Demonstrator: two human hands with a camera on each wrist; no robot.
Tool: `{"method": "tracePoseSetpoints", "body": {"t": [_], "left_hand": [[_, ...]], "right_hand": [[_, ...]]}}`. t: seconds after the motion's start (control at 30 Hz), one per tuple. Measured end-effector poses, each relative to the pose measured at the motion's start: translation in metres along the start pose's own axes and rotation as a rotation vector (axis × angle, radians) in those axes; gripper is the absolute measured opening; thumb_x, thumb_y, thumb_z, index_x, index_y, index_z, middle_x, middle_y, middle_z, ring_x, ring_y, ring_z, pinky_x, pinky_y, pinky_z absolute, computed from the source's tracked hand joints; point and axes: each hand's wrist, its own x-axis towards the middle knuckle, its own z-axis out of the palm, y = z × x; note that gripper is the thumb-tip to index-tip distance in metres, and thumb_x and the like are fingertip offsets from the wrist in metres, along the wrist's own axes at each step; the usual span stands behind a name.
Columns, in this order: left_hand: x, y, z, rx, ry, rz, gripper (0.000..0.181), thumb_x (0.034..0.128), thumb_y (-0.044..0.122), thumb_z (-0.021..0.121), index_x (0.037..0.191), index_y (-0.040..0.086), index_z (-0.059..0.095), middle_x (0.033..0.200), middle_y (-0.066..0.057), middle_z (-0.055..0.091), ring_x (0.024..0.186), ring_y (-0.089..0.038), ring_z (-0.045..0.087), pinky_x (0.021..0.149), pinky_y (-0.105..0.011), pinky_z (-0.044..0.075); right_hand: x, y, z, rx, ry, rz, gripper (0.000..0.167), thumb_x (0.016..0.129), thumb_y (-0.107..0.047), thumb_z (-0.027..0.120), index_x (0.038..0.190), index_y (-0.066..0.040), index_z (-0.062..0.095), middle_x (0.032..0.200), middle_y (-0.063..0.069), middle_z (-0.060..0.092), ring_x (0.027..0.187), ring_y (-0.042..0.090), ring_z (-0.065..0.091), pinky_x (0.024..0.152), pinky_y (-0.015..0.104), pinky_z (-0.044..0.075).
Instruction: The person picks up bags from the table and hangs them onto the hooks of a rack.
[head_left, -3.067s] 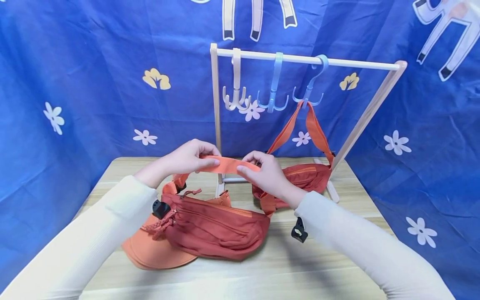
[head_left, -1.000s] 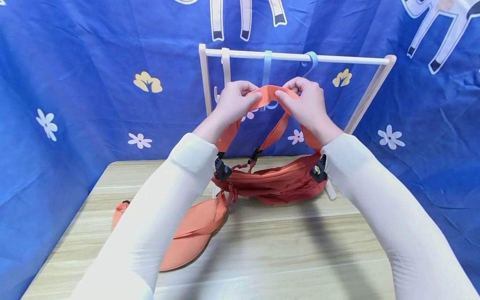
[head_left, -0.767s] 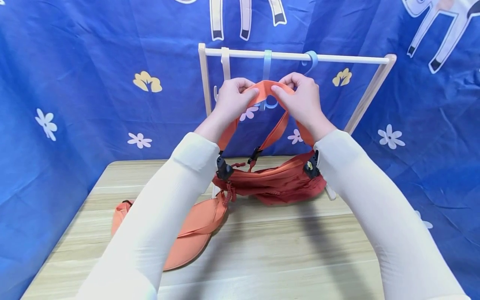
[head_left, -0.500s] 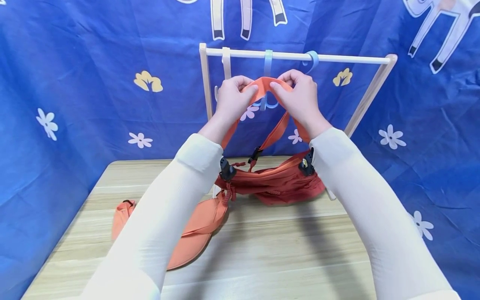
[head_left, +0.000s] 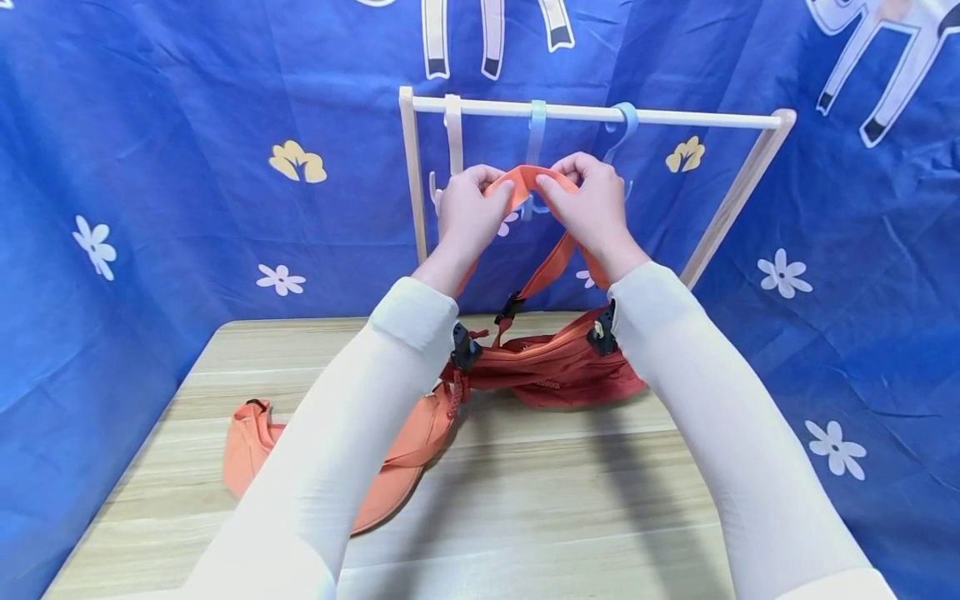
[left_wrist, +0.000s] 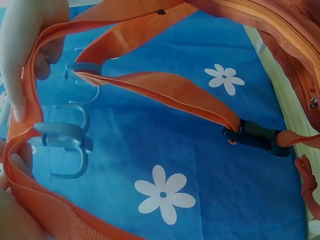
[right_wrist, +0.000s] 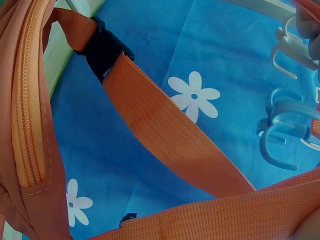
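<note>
A: Where do we locate the bag [head_left: 540,371], and how are the fingers disposed?

B: We see it below the held strap [head_left: 524,177], above or on the table [head_left: 570,517]; we cannot tell whether its base touches. The left hand [head_left: 471,208] and right hand [head_left: 596,204] each pinch the strap between thumb and fingers, near the middle hook [head_left: 537,129].

A: What do we judge complete?

B: We note, in the left wrist view, a second strap [left_wrist: 170,90] already looped over the right-hand hook [left_wrist: 85,67].

A: And what is left?

B: We judge the held strap not yet seated; its contact with the middle hook is unclear. We also find an orange cap [head_left: 416,437] on the table, unhung.
</note>
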Motion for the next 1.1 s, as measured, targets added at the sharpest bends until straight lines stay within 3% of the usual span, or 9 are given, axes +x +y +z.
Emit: {"method": "tracePoseSetpoints", "body": {"t": [0.2, 0.3, 0.43, 0.57, 0.67, 0.77, 0.83, 1.0, 1.1], "left_hand": [[0.0006, 0.0007, 0.0038, 0.033, 0.044, 0.025, 0.02, 0.0936, 0.024, 0.061, 0.102, 0.008, 0.069, 0.085, -0.004, 0.067, 0.067, -0.012, 0.063, 0.065, -0.025, 0.049], [0.0007, 0.0003, 0.0045, 0.069, 0.055, 0.023, 0.021, 0.0941, 0.026, 0.06, 0.103, 0.01, 0.069, 0.084, -0.003, 0.067, 0.069, -0.012, 0.063, 0.082, -0.027, 0.044], [0.0005, -0.0003, 0.0045, 0.106, 0.073, 0.004, 0.021, 0.0945, 0.028, 0.058, 0.104, 0.012, 0.069, 0.084, -0.001, 0.066, 0.071, -0.011, 0.062, 0.086, -0.032, 0.04], [-0.0007, -0.0002, 0.0043, 0.128, 0.085, -0.006, 0.021, 0.0945, 0.029, 0.058, 0.104, 0.014, 0.069, 0.083, 0.0, 0.066, 0.076, -0.011, 0.061, 0.102, -0.035, 0.032], [-0.0015, -0.001, 0.0043, 0.116, 0.101, 0.008, 0.022, 0.0947, 0.029, 0.058, 0.104, 0.013, 0.069, 0.085, -0.001, 0.066, 0.078, -0.012, 0.06, 0.099, -0.033, 0.035], [-0.0023, -0.0016, 0.0037, 0.088, 0.12, 0.021, 0.022, 0.0948, 0.028, 0.058, 0.105, 0.012, 0.069, 0.088, -0.002, 0.066, 0.078, -0.013, 0.059, 0.076, -0.028, 0.046], [-0.0026, -0.0019, 0.0032, 0.089, 0.128, 0.024, 0.022, 0.0948, 0.028, 0.058, 0.106, 0.012, 0.069, 0.09, -0.002, 0.066, 0.079, -0.013, 0.059, 0.074, -0.028, 0.045], [-0.0045, -0.0033, 0.0044, 0.119, 0.118, 0.026, 0.022, 0.0947, 0.029, 0.059, 0.106, 0.013, 0.069, 0.088, -0.001, 0.066, 0.085, -0.013, 0.059, 0.11, -0.036, 0.018], [-0.0078, -0.0045, 0.0068, 0.131, 0.106, 0.02, 0.023, 0.0945, 0.03, 0.059, 0.107, 0.013, 0.069, 0.088, -0.001, 0.067, 0.081, -0.013, 0.06, 0.103, -0.033, 0.031]], "right_hand": [[0.0015, 0.0005, 0.0004, 0.018, 0.01, 0.009, 0.026, 0.089, -0.035, 0.067, 0.099, -0.011, 0.064, 0.086, 0.005, 0.059, 0.078, 0.018, 0.055, 0.065, 0.026, 0.047], [0.0019, 0.0006, 0.0011, 0.007, 0.013, 0.008, 0.026, 0.089, -0.034, 0.067, 0.099, -0.011, 0.064, 0.085, 0.005, 0.059, 0.078, 0.017, 0.055, 0.066, 0.026, 0.047], [0.0028, 0.0009, 0.003, 0.001, 0.011, -0.009, 0.026, 0.089, -0.034, 0.067, 0.099, -0.01, 0.064, 0.085, 0.004, 0.059, 0.079, 0.016, 0.054, 0.066, 0.025, 0.045], [0.0028, 0.0013, 0.0048, 0.008, 0.005, -0.004, 0.026, 0.089, -0.034, 0.067, 0.099, -0.011, 0.063, 0.085, 0.004, 0.059, 0.079, 0.016, 0.054, 0.067, 0.026, 0.045], [0.0033, 0.0007, 0.0058, 0.011, 0.004, -0.004, 0.025, 0.089, -0.033, 0.067, 0.099, -0.011, 0.063, 0.085, 0.004, 0.06, 0.079, 0.017, 0.054, 0.067, 0.026, 0.045], [0.0042, -0.0012, 0.0069, 0.019, 0.004, -0.004, 0.025, 0.089, -0.034, 0.067, 0.1, -0.012, 0.063, 0.087, 0.005, 0.06, 0.08, 0.017, 0.054, 0.068, 0.026, 0.046], [0.0043, -0.002, 0.0075, 0.022, 0.002, 0.002, 0.025, 0.089, -0.034, 0.067, 0.1, -0.012, 0.063, 0.087, 0.005, 0.06, 0.08, 0.018, 0.055, 0.068, 0.026, 0.046], [0.0023, 0.0014, 0.0088, 0.023, 0.001, 0.007, 0.025, 0.089, -0.034, 0.067, 0.1, -0.012, 0.063, 0.087, 0.004, 0.06, 0.08, 0.017, 0.055, 0.068, 0.026, 0.047], [0.0004, 0.0064, 0.009, 0.017, 0.004, 0.006, 0.025, 0.09, -0.034, 0.066, 0.099, -0.011, 0.063, 0.086, 0.004, 0.06, 0.078, 0.017, 0.055, 0.066, 0.026, 0.046]]}}
